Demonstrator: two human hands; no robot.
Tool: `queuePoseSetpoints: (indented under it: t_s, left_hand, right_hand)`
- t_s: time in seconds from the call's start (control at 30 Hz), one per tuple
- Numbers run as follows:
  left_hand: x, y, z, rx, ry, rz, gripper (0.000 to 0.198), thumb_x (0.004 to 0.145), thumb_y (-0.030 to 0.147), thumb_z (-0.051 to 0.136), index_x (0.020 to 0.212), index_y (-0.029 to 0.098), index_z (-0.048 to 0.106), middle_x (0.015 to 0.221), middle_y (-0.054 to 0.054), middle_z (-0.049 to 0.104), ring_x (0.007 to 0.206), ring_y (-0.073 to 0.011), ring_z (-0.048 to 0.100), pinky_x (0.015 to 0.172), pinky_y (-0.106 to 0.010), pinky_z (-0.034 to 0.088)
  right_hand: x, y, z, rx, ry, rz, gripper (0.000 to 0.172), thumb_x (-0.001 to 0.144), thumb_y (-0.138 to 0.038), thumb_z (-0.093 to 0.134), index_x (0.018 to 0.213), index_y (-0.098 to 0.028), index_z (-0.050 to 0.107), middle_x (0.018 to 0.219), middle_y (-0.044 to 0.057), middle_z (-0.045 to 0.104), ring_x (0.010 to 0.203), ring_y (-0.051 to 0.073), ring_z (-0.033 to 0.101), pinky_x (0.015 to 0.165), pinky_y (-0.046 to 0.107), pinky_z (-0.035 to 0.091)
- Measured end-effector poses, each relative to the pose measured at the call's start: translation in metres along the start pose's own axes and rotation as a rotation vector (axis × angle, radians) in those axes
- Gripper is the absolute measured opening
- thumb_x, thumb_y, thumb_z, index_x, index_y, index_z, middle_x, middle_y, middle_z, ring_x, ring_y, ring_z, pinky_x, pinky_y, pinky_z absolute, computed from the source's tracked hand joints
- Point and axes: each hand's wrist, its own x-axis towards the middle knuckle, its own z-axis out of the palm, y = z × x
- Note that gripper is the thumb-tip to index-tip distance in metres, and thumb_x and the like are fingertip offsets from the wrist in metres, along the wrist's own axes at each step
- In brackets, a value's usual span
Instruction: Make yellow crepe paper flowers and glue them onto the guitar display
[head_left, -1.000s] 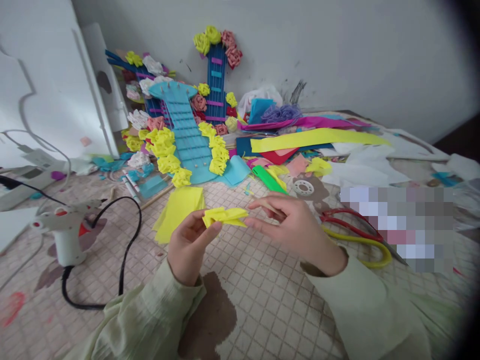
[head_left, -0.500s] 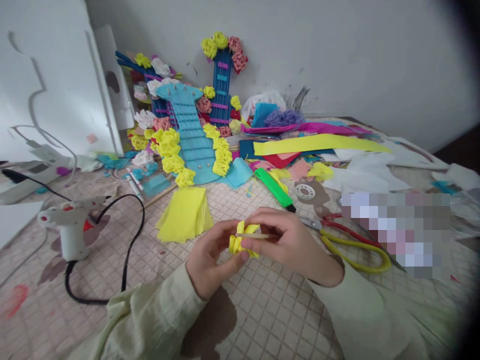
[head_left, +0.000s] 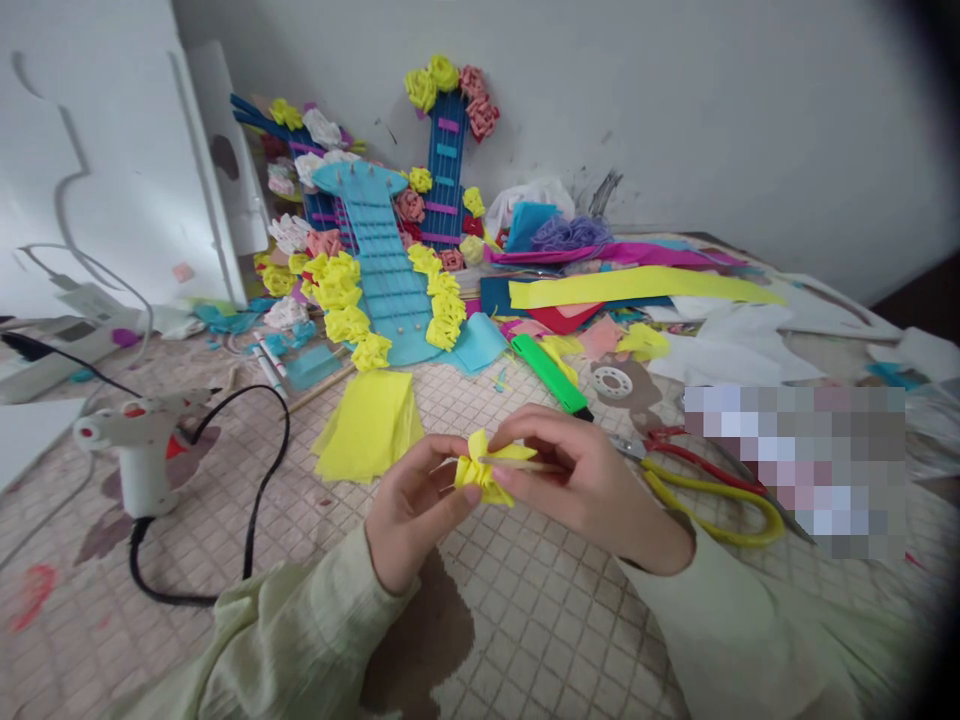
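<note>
Yellow paper (head_left: 468, 470), crinkled into uneven folds, touches a slim stick (head_left: 523, 464).

Glue gun (head_left: 142, 470) left of paper piece (head_left: 467, 474), scissors (head_left: 694, 476) right.

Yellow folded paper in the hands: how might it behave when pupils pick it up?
The yellow folded paper looks thin, so it is likely light. Its loose, flaring folds could crush if squeezed, and that uneven shape probably wouldn't roll smoothly.

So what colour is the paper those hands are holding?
The paper is bright yellow, seen best in the head view.
</note>
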Motion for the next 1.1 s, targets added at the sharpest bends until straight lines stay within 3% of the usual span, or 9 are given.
queuePoseSetpoints:
  t_s: [0.13,0.3,0.37,0.5,0.6,0.7,0.9,1.1]
  left_hand:
    - [0.0007,-0.0012,-0.0015,-0.027,0.036,-0.050,0.020,0.068,0.019,0.067,0.087,0.021,0.060,0.083,-0.001,0.058,0.073,-0.0111,0.057,0.064,-0.022,0.048]
    - [0.0007,-0.0015,-0.0017,0.012,0.066,-0.059,0.021,0.070,0.022,0.066,0.091,0.022,0.063,0.088,-0.001,0.059,0.076,-0.0119,0.057,0.066,-0.023,0.049]
    - [0.0004,-0.0011,-0.0006,0.053,0.044,-0.038,0.020,0.071,0.020,0.065,0.091,0.022,0.063,0.086,-0.001,0.060,0.076,-0.0109,0.057,0.067,-0.021,0.048]
    - [0.0004,-0.0016,0.0004,0.069,0.000,-0.038,0.020,0.070,0.018,0.065,0.089,0.021,0.063,0.085,0.000,0.061,0.077,-0.0110,0.057,0.067,-0.020,0.048]
    - [0.0010,-0.0031,-0.0012,0.065,0.016,-0.041,0.020,0.070,0.018,0.065,0.089,0.021,0.062,0.084,0.000,0.061,0.076,-0.0107,0.057,0.066,-0.020,0.047]
    - [0.0018,-0.0037,-0.0029,0.067,0.035,-0.040,0.019,0.071,0.019,0.065,0.090,0.020,0.061,0.083,0.000,0.060,0.075,-0.0103,0.057,0.065,-0.019,0.047]
    - [0.0023,-0.0019,-0.0023,0.037,-0.004,-0.051,0.022,0.070,0.019,0.066,0.091,0.019,0.061,0.082,0.000,0.061,0.073,-0.0094,0.059,0.065,-0.019,0.049]
    - [0.0028,0.0006,0.0009,0.036,-0.037,-0.075,0.026,0.067,0.014,0.068,0.091,0.017,0.060,0.082,0.000,0.063,0.076,-0.0100,0.061,0.068,-0.019,0.050]
  right_hand:
    - [0.0001,-0.0001,-0.0020,-0.060,0.007,-0.035,0.014,0.079,-0.028,0.054,0.087,-0.018,0.060,0.084,0.003,0.059,0.061,0.010,0.049,0.049,0.024,0.037]
    - [-0.0023,0.0002,-0.0083,-0.112,0.281,-0.015,0.020,0.083,-0.030,0.050,0.098,-0.021,0.058,0.081,0.000,0.060,0.042,0.005,0.031,0.037,0.022,0.026]
    - [-0.0028,-0.0004,-0.0098,-0.133,0.317,-0.059,0.017,0.084,-0.028,0.049,0.097,-0.021,0.059,0.083,0.000,0.061,0.041,0.004,0.030,0.037,0.022,0.025]
    - [-0.0016,0.0002,-0.0065,-0.103,0.212,-0.249,0.008,0.078,-0.022,0.056,0.083,-0.018,0.061,0.084,0.003,0.063,0.053,0.008,0.047,0.044,0.023,0.035]
    - [-0.0002,0.0019,-0.0026,-0.048,0.208,-0.253,0.002,0.076,-0.017,0.058,0.078,-0.016,0.059,0.080,0.004,0.062,0.065,0.012,0.054,0.051,0.024,0.040]
    - [0.0005,0.0028,-0.0016,-0.037,0.219,-0.242,0.003,0.074,-0.015,0.059,0.072,-0.015,0.057,0.075,0.003,0.060,0.065,0.012,0.053,0.051,0.024,0.040]
    - [0.0012,0.0032,-0.0013,-0.134,0.031,-0.240,0.007,0.076,-0.016,0.057,0.078,-0.014,0.063,0.075,0.002,0.057,0.049,0.004,0.038,0.042,0.019,0.030]
    - [0.0004,0.0011,-0.0011,-0.133,-0.015,-0.243,0.022,0.072,-0.005,0.052,0.088,-0.014,0.063,0.079,0.002,0.055,0.054,0.005,0.042,0.041,0.017,0.031]
